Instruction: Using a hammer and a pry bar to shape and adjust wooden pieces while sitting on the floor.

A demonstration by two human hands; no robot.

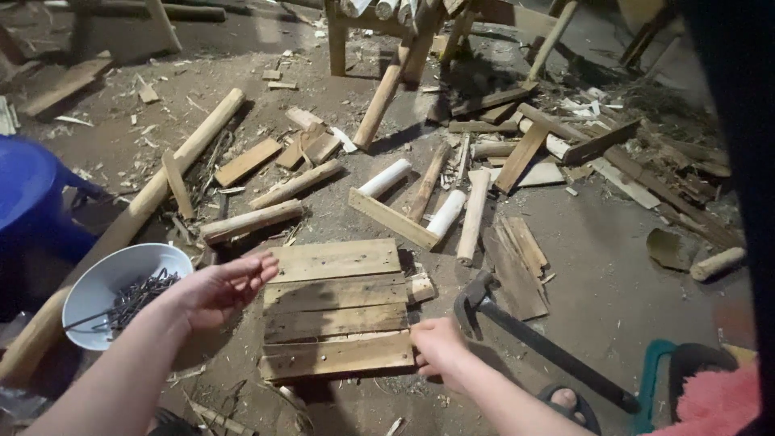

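At the far left of the frame a blue plastic stool (pixel 28 198) stands on the dirt floor (pixel 622 299), and just right of it sits a white bowl (pixel 93 284) holding a tangle of dark nails (pixel 139 292), too many and too jumbled to count. The left hand (pixel 216 291) hovers between that bowl and the slat panel (pixel 335 308), fingers spread and slack, gripping nothing, its fingertips just reaching the panel's upper left edge. The panel lies flat in the lower middle of the frame: four rough planks side by side, with a round cross-piece poking out at the right edge. The right hand (pixel 436 345) is curled on the panel's lower right corner, holding it down; whether the fingers close fully round the board I cannot tell.

As I judge it, the work stands at steadying the panel between nailings. The next move would call for a nail pinched from the bowl and the hammer picked up, with the board kept from sliding.

One claw hammer (pixel 525 335) with a black handle lies on the floor just right of the right hand, apart from it. Two white pipe-like cylinders (pixel 386 178) lie in the upper middle beside a loose plank. Round poles and offcuts are strewn toward the upper right, beyond counting. One sandalled foot (pixel 567 404) shows at the bottom right, near a teal frame (pixel 655 375).
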